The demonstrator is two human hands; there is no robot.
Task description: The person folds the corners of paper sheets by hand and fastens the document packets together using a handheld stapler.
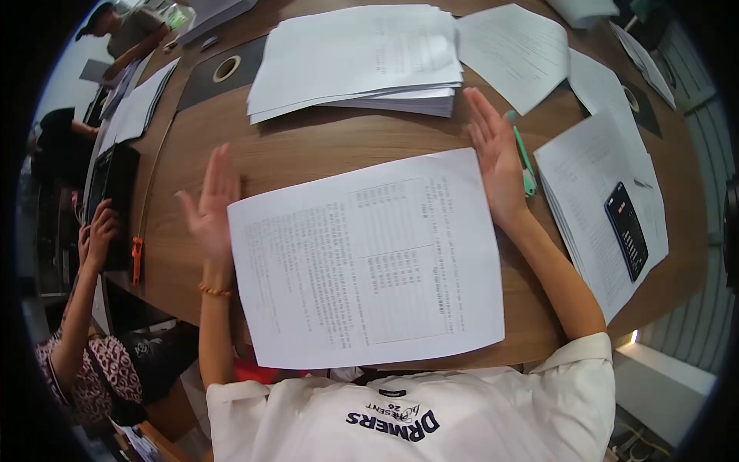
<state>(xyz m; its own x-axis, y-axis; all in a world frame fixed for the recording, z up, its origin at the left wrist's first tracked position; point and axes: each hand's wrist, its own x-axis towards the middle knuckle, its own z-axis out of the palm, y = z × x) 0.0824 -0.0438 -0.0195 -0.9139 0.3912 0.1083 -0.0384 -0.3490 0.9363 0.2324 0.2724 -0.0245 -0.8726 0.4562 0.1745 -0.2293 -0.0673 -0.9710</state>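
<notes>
A stack of printed sheets lies on the wooden table right in front of my chest, slightly turned. Beside its left edge my left hand is raised with the fingers stretched out, a little blurred, holding nothing. At the upper right edge of the sheets is my right hand, palm turned inward, fingers extended and holding nothing. A green object with a long thin part lies just right of my right hand, partly hidden by it. Beyond both hands sits a thick pile of paper.
On the right, a phone rests on more papers. A loose sheet and a tape roll lie at the back. An orange cutter is near the left edge. Co-workers sit at the left, one with a hand by a black box.
</notes>
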